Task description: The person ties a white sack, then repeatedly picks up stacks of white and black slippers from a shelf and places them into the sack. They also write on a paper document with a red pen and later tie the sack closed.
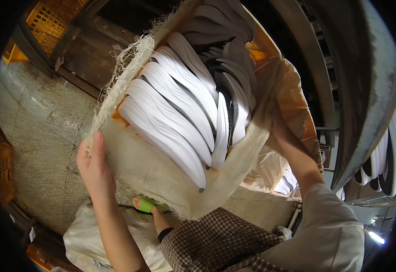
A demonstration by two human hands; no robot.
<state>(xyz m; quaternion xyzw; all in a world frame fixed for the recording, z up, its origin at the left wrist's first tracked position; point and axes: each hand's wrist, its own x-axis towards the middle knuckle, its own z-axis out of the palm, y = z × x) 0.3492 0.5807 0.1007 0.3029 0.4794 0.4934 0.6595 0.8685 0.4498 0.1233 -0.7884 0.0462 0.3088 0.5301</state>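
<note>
Head: left hand [94, 170] around sack edge [102, 119]

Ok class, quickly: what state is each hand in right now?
Left hand: closed, holding the sack by its edge.
Right hand: mostly hidden by the sack; cannot tell.

Sack [137, 156] open above, soles [166, 118] (stacked) blocking
</note>
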